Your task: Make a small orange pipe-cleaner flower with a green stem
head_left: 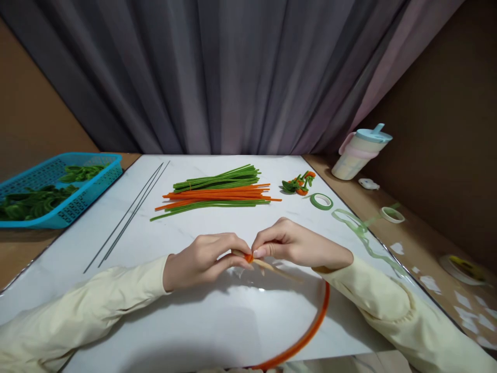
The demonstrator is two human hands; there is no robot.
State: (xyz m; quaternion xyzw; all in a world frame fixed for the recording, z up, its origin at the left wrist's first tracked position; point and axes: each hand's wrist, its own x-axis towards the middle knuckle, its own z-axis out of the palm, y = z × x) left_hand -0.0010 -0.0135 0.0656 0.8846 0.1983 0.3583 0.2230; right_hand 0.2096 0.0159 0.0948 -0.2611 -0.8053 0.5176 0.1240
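My left hand [212,259] pinches a thin wooden stick [277,270] that slants down to the right. Around the stick, between my two hands, sits a small wrap of orange pipe cleaner [248,257]. The fingertips of my right hand [285,244] are closed on that wrap. A long orange pipe cleaner [320,316] curves from below my right wrist to the near table edge. Beyond my hands lie a bundle of green pipe cleaners [217,178], several orange pipe cleaners [221,194] and a few loose green ones [217,207].
Small orange-and-green pipe-cleaner pieces [298,183] lie near a roll of green tape [321,201]. Dark wires [135,210] are at left, beside a blue basket [93,191] of green pieces. At right are a tumbler [355,155], unrolled green tape [365,238] and paper scraps [430,283].
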